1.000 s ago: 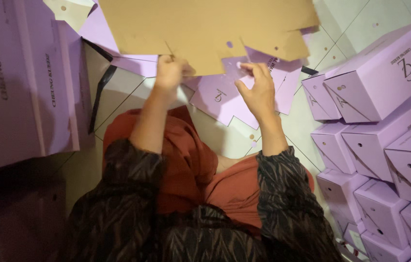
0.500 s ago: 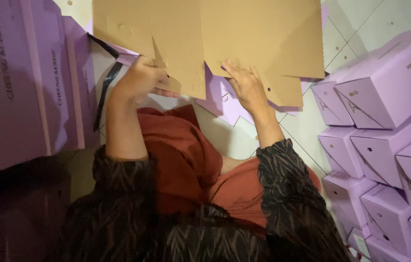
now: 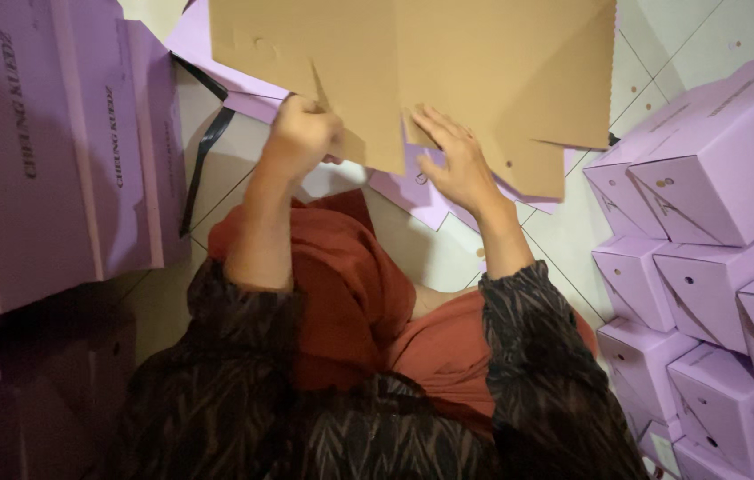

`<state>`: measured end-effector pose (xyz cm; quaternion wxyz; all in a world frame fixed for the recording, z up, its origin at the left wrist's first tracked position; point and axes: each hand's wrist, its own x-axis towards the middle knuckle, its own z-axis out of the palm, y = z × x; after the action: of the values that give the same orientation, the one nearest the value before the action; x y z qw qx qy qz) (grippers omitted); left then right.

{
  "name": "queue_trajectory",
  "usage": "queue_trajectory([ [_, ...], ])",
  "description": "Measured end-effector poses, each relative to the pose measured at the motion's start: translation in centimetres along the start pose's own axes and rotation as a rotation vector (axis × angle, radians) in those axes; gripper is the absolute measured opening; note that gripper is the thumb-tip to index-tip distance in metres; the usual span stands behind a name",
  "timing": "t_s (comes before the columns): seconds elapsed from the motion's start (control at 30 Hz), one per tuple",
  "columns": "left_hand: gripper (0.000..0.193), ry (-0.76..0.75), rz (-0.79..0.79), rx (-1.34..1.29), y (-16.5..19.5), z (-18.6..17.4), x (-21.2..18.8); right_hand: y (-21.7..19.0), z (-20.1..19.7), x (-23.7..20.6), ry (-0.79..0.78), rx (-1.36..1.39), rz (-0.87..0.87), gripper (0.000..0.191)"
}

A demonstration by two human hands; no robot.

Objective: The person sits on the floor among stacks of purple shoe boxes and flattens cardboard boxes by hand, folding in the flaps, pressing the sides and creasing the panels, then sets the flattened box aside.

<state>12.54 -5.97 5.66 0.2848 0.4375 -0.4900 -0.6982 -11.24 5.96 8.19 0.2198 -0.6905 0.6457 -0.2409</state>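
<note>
Overhead, a flat, unfolded carton blank [image 3: 448, 71] with its brown inner face up and lilac outer face beneath lies over the tiled floor [image 3: 573, 240] before the seated person; no side is raised yet, so forming seems barely begun. Left hand [image 3: 301, 133] is clenched on one flap's edge, while right hand [image 3: 453, 160], fingers spread, presses flat on another; finished lilac boxes [image 3: 706, 267] are stacked at right.

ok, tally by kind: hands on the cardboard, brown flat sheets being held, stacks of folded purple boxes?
Hands: 2, left hand and right hand
Brown cardboard sheet: 1
Folded purple box stack: 1, at the right
Total: 4
</note>
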Motion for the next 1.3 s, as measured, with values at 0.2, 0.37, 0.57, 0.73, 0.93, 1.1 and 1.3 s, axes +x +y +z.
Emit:
queue_trajectory([
  [0.2, 0.013, -0.027, -0.067, -0.129, 0.4, 1.9, 0.7, -2.6, -2.0, -0.7, -0.062, -0.088, -0.048, 0.079],
  [0.37, 0.015, -0.078, -0.029, -0.161, 0.6, 2.0, 0.6, -2.4, -2.2, -0.9, 0.057, -0.161, -0.053, 0.069],
  [0.57, 0.017, -0.052, -0.059, -0.118, 0.7, 2.1, 0.6, -1.4, -1.6, -1.1, 0.070, -0.168, -0.054, 0.052],
  [0.73, 0.020, -0.002, 0.006, -0.113, 0.9, 2.1, 0.4, -1.5, -1.5, -1.1, 0.090, -0.096, -0.065, 0.044],
  [0.93, 0.031, -0.088, 0.032, -0.349, 1.8, 2.5, -0.1, -1.6, -2.2, -1.3, 0.163, -0.058, -0.057, 0.042],
  [1.1, 0.040, -0.375, 0.233, -0.622, 3.3, 3.8, -1.3, -1.2, -3.0, -1.2, 0.293, 0.015, -0.069, 0.027],
  [1.3, 0.020, -0.353, 0.520, -0.610, 3.6, 6.0, -2.6, -1.0, -3.7, -1.7, 0.367, 0.059, -0.071, 0.023],
])
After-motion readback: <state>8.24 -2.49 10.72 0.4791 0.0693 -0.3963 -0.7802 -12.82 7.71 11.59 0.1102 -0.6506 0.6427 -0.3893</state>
